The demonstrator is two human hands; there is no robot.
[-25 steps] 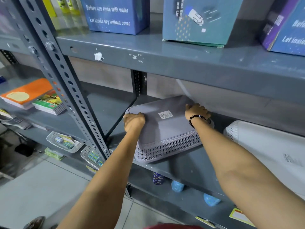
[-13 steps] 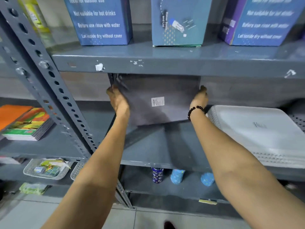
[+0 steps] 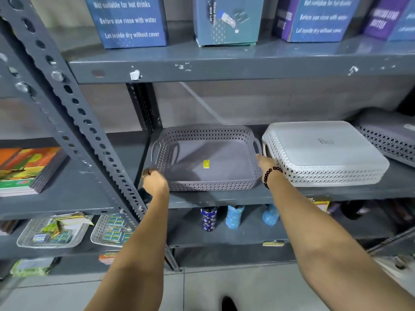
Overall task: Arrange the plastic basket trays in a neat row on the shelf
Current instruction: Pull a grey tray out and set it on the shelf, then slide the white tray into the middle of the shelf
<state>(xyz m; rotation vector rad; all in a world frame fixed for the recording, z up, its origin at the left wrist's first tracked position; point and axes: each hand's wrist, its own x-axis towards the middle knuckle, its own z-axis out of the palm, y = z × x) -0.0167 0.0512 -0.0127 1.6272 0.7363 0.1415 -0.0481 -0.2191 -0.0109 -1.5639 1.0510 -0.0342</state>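
Note:
A grey plastic basket tray [image 3: 208,162] sits upright, open side up, on the grey metal shelf [image 3: 224,196], with a yellow sticker inside. My left hand [image 3: 153,178] grips its front left corner. My right hand [image 3: 263,161], a dark bead bracelet on the wrist, holds its right rim. Right beside it lies a stack of white basket trays [image 3: 325,153], upside down. Further right, another grey tray [image 3: 388,135] lies upside down, partly cut off by the frame edge.
A perforated shelf post [image 3: 85,122] slants down just left of my left arm. Blue and purple boxes [image 3: 132,21] stand on the shelf above. Patterned bottles [image 3: 210,218] stand on the shelf below. Books [image 3: 24,169] and small filled baskets [image 3: 51,230] are at the left.
The grey tray was upside down, then lifted and tipped on edge; now it rests open side up on the shelf, with both hands still on its sides.

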